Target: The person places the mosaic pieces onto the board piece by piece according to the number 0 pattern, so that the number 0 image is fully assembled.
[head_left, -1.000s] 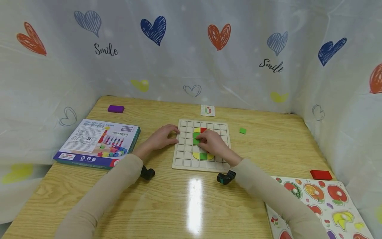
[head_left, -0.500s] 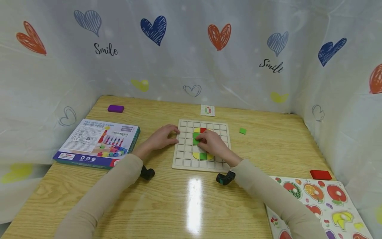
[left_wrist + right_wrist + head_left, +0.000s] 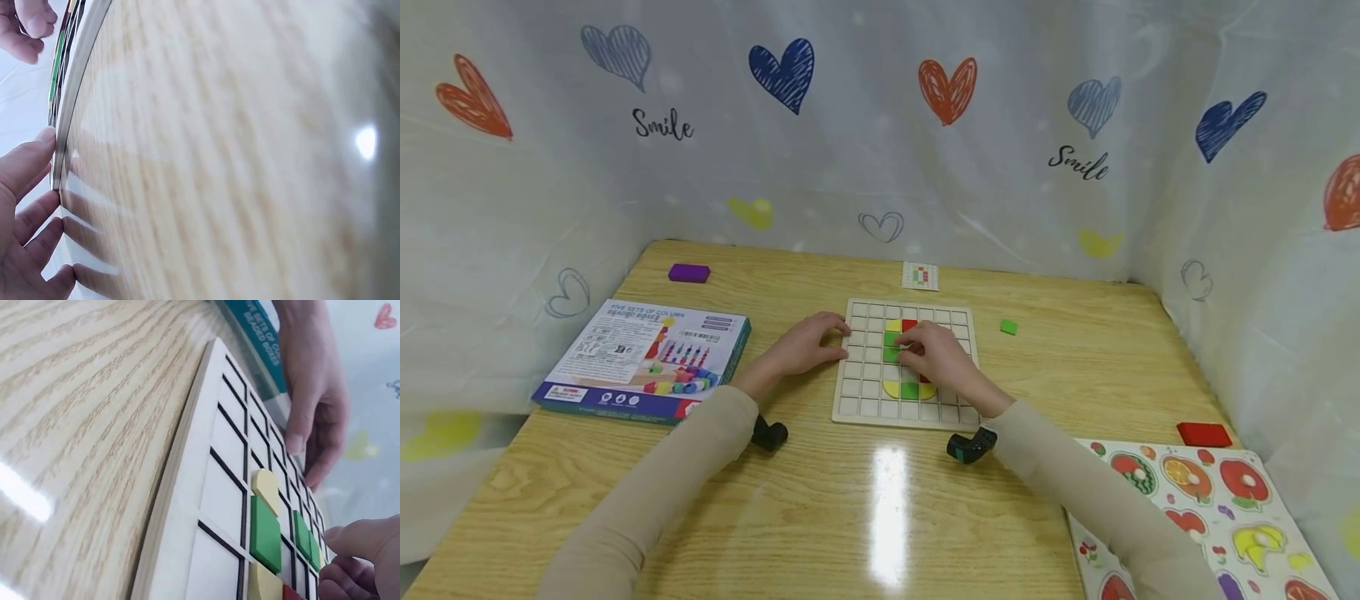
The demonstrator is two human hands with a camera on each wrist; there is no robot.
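Note:
A pale wooden grid board [image 3: 868, 409] lies flat on the table, with colored tiles in its cells. My left hand [image 3: 805, 343] rests at the board's left edge, thumb and fingertips touching it. Over the board's middle is my right hand [image 3: 942, 360], its fingers loosely bent beside two green square tiles [image 3: 891, 347]; no tile shows between them. A yellow rounded tile [image 3: 892, 326] and a red tile [image 3: 909, 325] sit above the green pair. Lower down, a green tile [image 3: 265, 534] lies between two yellow rounded ones. The right hand hides part of the grid.
A small pattern card [image 3: 921, 276] lies behind the board, and a loose green tile [image 3: 1009, 327] to its right. A boxed bead set [image 3: 647, 358] is at left, near a purple block [image 3: 688, 272]. A fruit puzzle board [image 3: 1210, 500] and red block [image 3: 1204, 434] are at right.
My right hand's fingertips have drawn slightly right, away from the green tiles, showing more of them and of a red tile lower down. My left hand stays at the board's edge.

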